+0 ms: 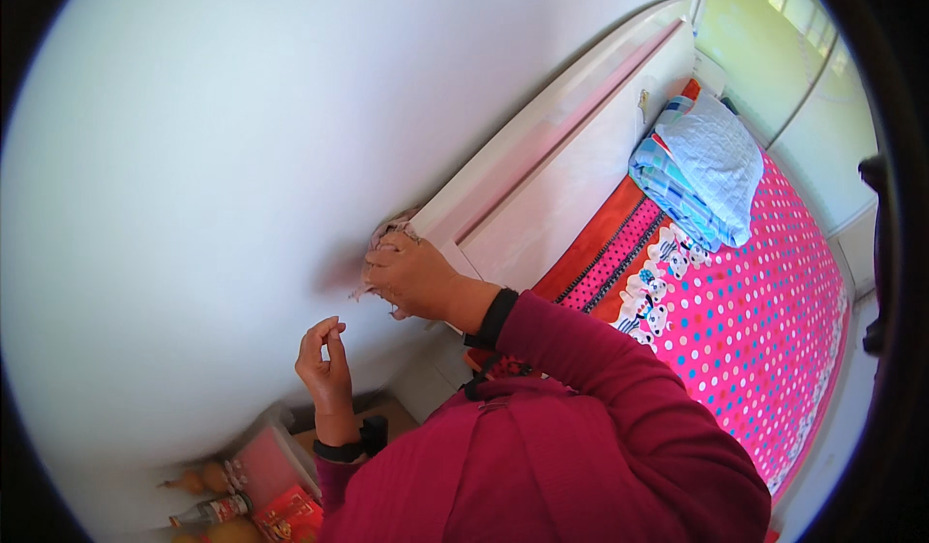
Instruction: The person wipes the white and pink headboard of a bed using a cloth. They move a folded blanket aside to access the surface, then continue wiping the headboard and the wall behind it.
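Observation:
My right hand (414, 277) presses a crumpled pale cloth (387, 230) against the white wall (223, 156), right beside the end of the white headboard (552, 127). My left hand (326, 359) hovers lower down, close to the wall, fingers loosely curled with thumb and fingertips near each other, holding nothing. Both arms wear dark red sleeves and black wrist bands.
A bed with a pink polka-dot cover (764, 320) lies to the right, with a folded blue and white blanket (706, 170) near its head. Below left stand a clear plastic box (271, 466), a small bottle (208, 512) and a red packet (290, 519).

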Action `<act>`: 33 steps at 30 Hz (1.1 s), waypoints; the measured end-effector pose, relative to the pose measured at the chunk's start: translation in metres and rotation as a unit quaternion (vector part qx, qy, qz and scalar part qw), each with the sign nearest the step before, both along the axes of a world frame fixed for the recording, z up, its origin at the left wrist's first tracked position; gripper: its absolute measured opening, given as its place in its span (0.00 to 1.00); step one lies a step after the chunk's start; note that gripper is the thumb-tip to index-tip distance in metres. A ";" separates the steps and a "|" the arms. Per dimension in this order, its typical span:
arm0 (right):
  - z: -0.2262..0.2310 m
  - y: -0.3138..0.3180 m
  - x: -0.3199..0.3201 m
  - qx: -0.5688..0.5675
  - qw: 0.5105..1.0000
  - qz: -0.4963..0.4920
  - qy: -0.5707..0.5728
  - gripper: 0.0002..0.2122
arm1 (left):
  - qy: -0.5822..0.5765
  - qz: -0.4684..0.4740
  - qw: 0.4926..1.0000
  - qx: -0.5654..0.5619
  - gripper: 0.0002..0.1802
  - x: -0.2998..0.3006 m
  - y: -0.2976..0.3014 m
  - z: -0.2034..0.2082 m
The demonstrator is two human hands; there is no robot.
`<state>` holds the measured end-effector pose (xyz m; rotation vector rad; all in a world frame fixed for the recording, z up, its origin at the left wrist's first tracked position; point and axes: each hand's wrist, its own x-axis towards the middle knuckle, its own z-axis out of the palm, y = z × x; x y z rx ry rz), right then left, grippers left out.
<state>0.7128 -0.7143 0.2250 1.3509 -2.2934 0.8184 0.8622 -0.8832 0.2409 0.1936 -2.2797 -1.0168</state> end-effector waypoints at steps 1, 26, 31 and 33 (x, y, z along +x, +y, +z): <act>-0.001 0.002 -0.001 -0.002 1.000 0.000 0.007 0.10 | 0.000 -0.001 1.000 -0.003 0.06 -0.004 0.002 0.002; 0.003 0.081 -0.052 0.003 0.995 -0.069 -0.075 0.15 | 0.014 -0.171 0.967 -0.190 0.13 -0.092 0.049 0.005; 0.010 0.103 -0.066 0.039 0.994 -0.089 -0.051 0.20 | -0.007 -0.205 0.942 -0.267 0.17 -0.112 0.048 0.006; 0.008 0.111 -0.073 0.019 0.994 -0.101 -0.029 0.21 | -0.015 -0.219 0.929 -0.300 0.19 -0.119 0.048 0.006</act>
